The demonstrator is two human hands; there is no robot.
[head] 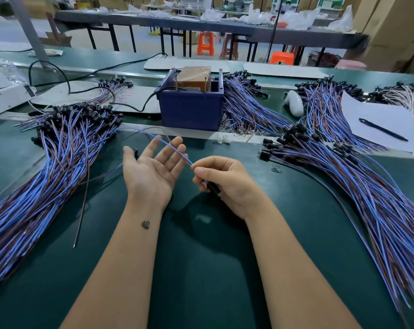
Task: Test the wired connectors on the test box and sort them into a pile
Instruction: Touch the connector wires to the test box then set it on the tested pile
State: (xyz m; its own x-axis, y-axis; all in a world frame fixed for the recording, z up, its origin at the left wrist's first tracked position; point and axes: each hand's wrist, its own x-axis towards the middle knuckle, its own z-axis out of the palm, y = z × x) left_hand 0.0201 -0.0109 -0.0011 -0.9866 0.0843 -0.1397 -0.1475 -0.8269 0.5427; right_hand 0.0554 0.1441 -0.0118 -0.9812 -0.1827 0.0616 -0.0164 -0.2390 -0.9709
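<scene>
Both forearms come in bare from the bottom edge and lean toward each other above the middle. The left hand is turned palm up, its fingers straight, a little spread and pointing away from the person, and a small dark mark shows on the inner wrist. The right hand lies just beside it with the back up, its fingers curled inward and thumb and forefinger pressed together in a pinch.

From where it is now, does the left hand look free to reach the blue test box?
Probably yes. The left hand is open, palm up, holding nothing, and the test box sits straight ahead across bare green mat. Only the thin wire pinched by the right hand crosses its fingertips.
</scene>
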